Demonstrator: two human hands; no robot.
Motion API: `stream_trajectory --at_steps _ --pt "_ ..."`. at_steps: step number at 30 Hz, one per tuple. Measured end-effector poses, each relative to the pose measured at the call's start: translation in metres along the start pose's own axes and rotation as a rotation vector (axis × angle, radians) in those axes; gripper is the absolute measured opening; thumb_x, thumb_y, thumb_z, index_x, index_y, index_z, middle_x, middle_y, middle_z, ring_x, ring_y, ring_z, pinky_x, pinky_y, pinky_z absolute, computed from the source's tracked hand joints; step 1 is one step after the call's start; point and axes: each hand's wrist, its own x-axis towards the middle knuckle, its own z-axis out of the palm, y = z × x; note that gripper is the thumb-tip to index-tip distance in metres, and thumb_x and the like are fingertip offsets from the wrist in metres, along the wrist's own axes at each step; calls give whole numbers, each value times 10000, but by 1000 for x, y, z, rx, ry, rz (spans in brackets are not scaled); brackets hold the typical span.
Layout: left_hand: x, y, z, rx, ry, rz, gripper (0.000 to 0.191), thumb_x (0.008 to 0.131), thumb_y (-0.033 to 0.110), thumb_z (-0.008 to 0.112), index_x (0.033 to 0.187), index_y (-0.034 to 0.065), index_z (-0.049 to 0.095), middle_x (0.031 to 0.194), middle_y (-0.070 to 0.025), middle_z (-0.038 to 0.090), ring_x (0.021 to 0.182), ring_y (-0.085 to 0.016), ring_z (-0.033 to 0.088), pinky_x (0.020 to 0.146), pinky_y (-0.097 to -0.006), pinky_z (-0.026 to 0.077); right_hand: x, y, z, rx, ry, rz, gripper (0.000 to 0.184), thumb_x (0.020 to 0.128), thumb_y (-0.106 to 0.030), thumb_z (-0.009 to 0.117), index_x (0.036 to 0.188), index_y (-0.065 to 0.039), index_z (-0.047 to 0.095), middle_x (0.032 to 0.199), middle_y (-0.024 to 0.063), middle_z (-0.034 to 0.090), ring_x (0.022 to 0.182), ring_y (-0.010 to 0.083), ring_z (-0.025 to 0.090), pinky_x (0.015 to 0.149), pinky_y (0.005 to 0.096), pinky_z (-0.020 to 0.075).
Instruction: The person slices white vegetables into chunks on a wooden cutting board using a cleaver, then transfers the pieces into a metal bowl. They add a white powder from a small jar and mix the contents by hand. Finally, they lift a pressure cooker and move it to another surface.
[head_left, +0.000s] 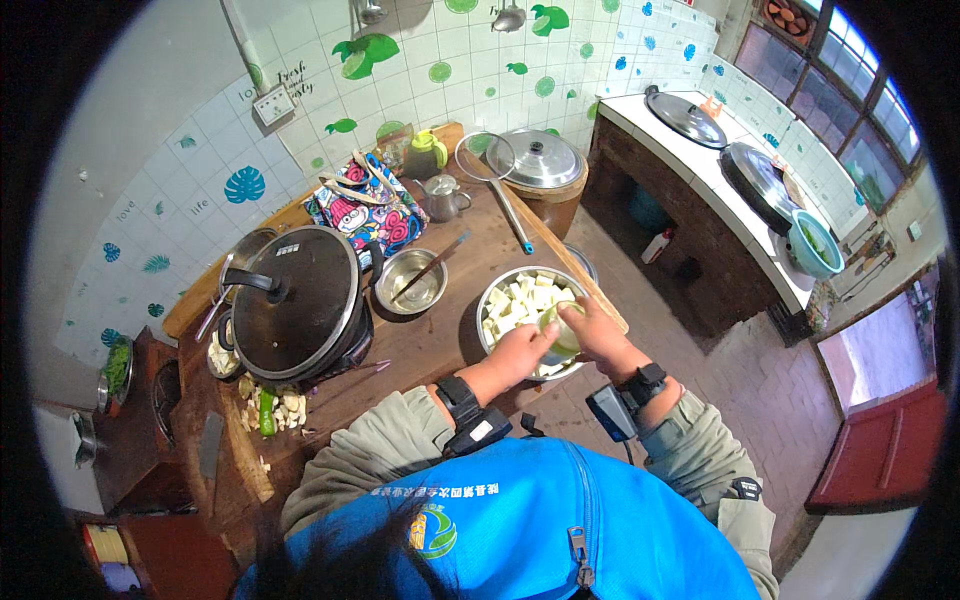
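Note:
My left hand (517, 354) and my right hand (596, 334) grip a small pale-green, see-through container (564, 339) from both sides. They hold it over the near part of a round steel basin (481, 324). Pale cubes of what looks like tofu (525, 300) fill the basin, which stands at the table's right edge. Both hands partly cover the container, so its contents are unclear. Left of the basin, a steel bowl (421, 300) holds a little liquid, with chopsticks (431, 268) resting across it.
A lidded black pot (296, 300) stands left on the wooden table (420, 349). Near it lie a green pepper (267, 412), chopped pieces (291, 409) and a knife (210, 446). Behind are a patterned bag (367, 214), a metal teapot (444, 199) and a strainer (504, 191).

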Motion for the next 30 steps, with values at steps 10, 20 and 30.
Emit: stream_trajectory --at_steps 10,20,30 --pt "-34 -9 -25 -212 50 222 291 987 253 442 1024 -2 577 900 -9 603 817 -83 528 758 -250 442 -64 -22 -51 42 -52 -282 292 921 -218 560 1149 -37 589 967 70 622 865 153 577 762 276 462" --pt "-47 0 -26 -6 195 587 317 985 257 434 807 10 520 684 -65 510 662 -126 475 620 -291 412 -84 -38 -35 -534 -11 -689 122 782 -142 667 837 -39 633 732 136 618 653 311 604 579 380 486" --pt "-52 25 -29 163 236 538 273 963 205 479 800 -7 534 686 -145 542 615 -219 504 590 -339 426 -77 -39 -44 -707 22 -1065 71 762 -104 645 781 -72 585 666 93 549 617 285 577 548 388 480"
